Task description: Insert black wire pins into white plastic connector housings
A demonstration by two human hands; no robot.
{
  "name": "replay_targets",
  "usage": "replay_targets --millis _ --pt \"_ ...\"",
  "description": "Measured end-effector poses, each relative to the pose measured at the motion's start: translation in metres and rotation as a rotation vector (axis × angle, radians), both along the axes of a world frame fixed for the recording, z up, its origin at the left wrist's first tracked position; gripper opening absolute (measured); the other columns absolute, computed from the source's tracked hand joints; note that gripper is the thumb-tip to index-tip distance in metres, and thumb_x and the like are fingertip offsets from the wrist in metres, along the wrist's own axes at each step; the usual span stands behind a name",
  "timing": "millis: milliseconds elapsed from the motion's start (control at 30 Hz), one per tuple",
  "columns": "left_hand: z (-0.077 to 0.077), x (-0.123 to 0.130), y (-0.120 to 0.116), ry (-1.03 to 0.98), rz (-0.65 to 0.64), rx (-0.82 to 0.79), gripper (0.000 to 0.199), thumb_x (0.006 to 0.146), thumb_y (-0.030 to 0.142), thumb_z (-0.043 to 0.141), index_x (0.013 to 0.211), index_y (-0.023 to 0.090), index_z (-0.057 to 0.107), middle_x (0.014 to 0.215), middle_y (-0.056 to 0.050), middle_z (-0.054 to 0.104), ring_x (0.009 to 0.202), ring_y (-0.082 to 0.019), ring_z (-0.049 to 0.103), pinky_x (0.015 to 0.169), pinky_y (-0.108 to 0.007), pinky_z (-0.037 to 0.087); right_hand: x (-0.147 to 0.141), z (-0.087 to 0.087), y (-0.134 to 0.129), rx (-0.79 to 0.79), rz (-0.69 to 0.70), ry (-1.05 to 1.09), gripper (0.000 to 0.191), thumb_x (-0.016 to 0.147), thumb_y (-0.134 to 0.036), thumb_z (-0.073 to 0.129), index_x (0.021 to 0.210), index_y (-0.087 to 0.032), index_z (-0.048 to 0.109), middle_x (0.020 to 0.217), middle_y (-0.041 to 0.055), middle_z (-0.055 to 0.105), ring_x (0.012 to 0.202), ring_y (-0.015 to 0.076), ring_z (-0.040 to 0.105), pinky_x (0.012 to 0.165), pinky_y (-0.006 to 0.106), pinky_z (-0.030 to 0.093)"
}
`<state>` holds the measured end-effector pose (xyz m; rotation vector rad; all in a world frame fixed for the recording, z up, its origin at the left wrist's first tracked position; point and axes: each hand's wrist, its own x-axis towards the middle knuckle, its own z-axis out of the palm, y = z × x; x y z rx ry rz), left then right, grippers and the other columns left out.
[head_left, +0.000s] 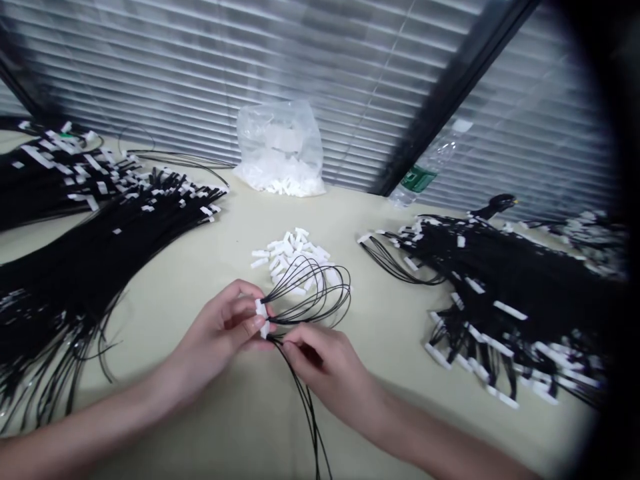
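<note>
Near the middle of the table, my left hand (233, 327) pinches a white plastic connector (261, 317) between thumb and fingers. Thin black wires (320, 293) run out of the connector's right side and loop round in front of the loose connectors. Just right of the connector, my right hand (320, 353) is closed, thumb and forefinger pressed on a thin black wire close to where it meets the connector. More black wires (307, 407) hang from there toward the table's front edge. The wire ends inside the connector are hidden.
A pile of loose white connectors (287, 257) lies beyond my hands. Behind it stands a clear plastic bag (280, 150) with white pieces inside. Thick black wire bundles with white connectors spread at left (125, 233) and right (505, 280). A plastic bottle (427, 167) leans by the blinds.
</note>
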<state>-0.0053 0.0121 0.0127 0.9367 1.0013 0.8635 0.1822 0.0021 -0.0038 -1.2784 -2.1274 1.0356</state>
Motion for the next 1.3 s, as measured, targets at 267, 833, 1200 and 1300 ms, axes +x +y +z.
replay_targets --millis 267,833,1200,1300 --pt "-0.004 -0.001 0.002 -0.033 0.005 -0.009 0.014 0.08 0.026 0.057 0.092 0.023 0.049 0.09 -0.002 0.06 0.084 -0.015 0.057 0.076 -0.034 0.052 -0.002 -0.002 0.001 0.13 -0.037 -0.031 0.014 0.085 -0.017 0.043 0.072 -0.016 0.049 0.07 -0.0019 0.05 0.065 0.0068 0.043 0.062 0.019 0.032" --pt "-0.001 -0.008 -0.004 -0.035 -0.006 0.007 0.017 0.077 0.023 0.061 0.091 0.021 0.051 0.095 -0.006 0.061 0.09 -0.02 0.06 0.082 -0.039 0.05 -0.005 -0.008 -0.006 0.301 -0.056 -0.204 0.025 0.092 -0.023 0.031 0.082 -0.015 0.052 0.079 0.0051 0.056 0.077 0.0147 0.05 0.071 0.026 0.037" --pt "-0.003 -0.016 -0.008 -0.093 0.06 -0.015 0.017 0.073 0.022 0.065 0.086 0.021 0.054 0.092 -0.005 0.063 0.089 -0.018 0.06 0.08 -0.033 0.05 -0.009 0.003 -0.003 0.022 -0.045 -0.057 0.013 0.084 -0.026 0.049 0.082 -0.02 0.06 0.065 -0.0013 0.052 0.066 0.0102 0.047 0.061 0.02 0.033" --pt "-0.004 -0.015 -0.008 -0.078 0.081 -0.057 0.019 0.072 0.023 0.067 0.085 0.02 0.053 0.091 -0.005 0.064 0.084 -0.017 0.062 0.077 -0.032 0.05 -0.007 0.003 -0.009 0.072 0.018 -0.081 0.009 0.082 -0.023 0.049 0.081 -0.019 0.057 0.064 -0.0009 0.05 0.068 0.0113 0.046 0.062 0.02 0.032"
